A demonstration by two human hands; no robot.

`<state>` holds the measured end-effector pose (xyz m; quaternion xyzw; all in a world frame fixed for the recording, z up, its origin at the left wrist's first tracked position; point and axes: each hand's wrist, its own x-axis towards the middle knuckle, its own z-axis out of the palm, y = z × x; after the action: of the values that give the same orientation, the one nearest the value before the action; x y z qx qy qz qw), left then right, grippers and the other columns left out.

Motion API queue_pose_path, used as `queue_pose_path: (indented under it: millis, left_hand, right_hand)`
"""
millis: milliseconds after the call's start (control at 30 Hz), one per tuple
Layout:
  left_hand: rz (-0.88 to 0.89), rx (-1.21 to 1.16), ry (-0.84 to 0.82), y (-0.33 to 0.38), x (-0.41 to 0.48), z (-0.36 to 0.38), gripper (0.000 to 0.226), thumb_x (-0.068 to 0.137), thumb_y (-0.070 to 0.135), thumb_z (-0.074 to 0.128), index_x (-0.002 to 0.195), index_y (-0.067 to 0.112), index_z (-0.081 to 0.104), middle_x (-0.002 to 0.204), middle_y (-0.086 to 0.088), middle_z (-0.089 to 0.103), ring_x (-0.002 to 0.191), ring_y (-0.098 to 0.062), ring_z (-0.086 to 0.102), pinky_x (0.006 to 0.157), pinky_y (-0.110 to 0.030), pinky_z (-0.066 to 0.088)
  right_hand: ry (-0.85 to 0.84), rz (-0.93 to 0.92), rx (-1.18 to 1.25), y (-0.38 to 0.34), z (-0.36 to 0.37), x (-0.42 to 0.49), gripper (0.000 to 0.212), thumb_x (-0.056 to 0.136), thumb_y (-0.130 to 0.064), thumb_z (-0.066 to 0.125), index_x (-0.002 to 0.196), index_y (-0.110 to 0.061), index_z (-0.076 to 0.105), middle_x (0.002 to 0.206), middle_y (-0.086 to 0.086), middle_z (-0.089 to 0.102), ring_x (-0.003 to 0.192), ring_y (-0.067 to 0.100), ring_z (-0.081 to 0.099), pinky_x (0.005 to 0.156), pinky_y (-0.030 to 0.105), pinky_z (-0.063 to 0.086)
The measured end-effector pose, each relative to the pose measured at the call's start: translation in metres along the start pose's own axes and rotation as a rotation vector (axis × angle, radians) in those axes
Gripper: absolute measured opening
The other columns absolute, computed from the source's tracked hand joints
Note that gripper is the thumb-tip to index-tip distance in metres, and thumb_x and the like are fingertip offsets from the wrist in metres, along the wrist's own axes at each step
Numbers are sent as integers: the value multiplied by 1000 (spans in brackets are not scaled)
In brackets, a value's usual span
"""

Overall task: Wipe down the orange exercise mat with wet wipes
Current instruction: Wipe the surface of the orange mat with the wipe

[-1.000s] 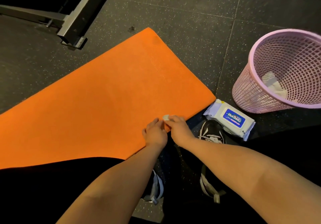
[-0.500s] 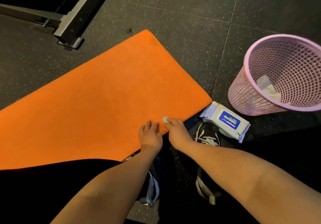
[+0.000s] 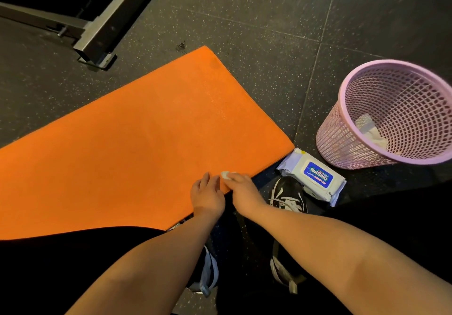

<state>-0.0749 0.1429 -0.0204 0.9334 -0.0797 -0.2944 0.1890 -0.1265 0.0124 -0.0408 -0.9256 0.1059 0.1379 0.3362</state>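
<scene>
**Orange exercise mat flat on the floor, a wipe pinched at its near edge**

The orange exercise mat (image 3: 127,158) lies flat on the dark speckled floor (image 3: 269,33) and fills the left and middle of the view. Its long axis runs on a diagonal, from the lower left, where it passes out of frame, up toward the right. The short end that shows faces right, toward the basket. That end's far corner points at the top of the view, and its near corner sits just beside the wipes pack.

A dark metal frame (image 3: 107,21) stands on the floor beyond the mat's far long edge, apart from it. To the right of the mat's end stands a pink basket (image 3: 342,143) of open mesh, upright, with crumpled wipes (image 3: 369,129) in its bottom. Between basket and mat lies a pack of wet wipes (image 3: 315,175), white with a blue label, flat on the floor. A black shoe (image 3: 288,192) with white laces is just beside it.

Both forearms reach in from below to the mat's near long edge. The left hand (image 3: 208,197) rests on the mat, its grip loose and holding nothing, with the fingers lying forward. Just beside it, the right hand (image 3: 242,190) has its grip pinched on a small bunched wet wipe (image 3: 225,174), held at the fingertips against the mat's surface by the edge.
</scene>
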Motion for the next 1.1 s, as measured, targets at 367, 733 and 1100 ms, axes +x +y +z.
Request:
queue_pose_path:
  millis: [367, 733, 1100]
  left_hand:
    - [18, 1, 38, -6, 2, -1, 54, 100, 22, 42, 154, 24, 37, 165, 1, 23, 146, -27, 21, 122, -34, 15]
    - [-32, -112, 135, -9, 9, -7, 59, 99, 10, 41, 156, 12, 31, 165, -5, 22, 142, -26, 22, 119, -29, 16]
    - [-35, -267, 164, -26, 9, -5, 54, 99, 4, 44, 152, 11, 41, 159, -6, 34, 147, -22, 23, 118, -25, 16]
  right_hand:
    - [144, 149, -117, 13, -24, 20, 52, 100, -1, 43, 151, -8, 42, 157, 12, 35, 139, 31, 31, 119, 38, 29]
    - [152, 98, -131, 17, -22, 40, 48, 107, -14, 35, 155, -14, 35, 155, 8, 36, 139, 26, 33, 119, 37, 28]
    - [-139, -240, -155, -24, 3, 47, 45, 104, -14, 47, 150, -14, 48, 155, 8, 44, 136, 30, 38, 115, 38, 30]
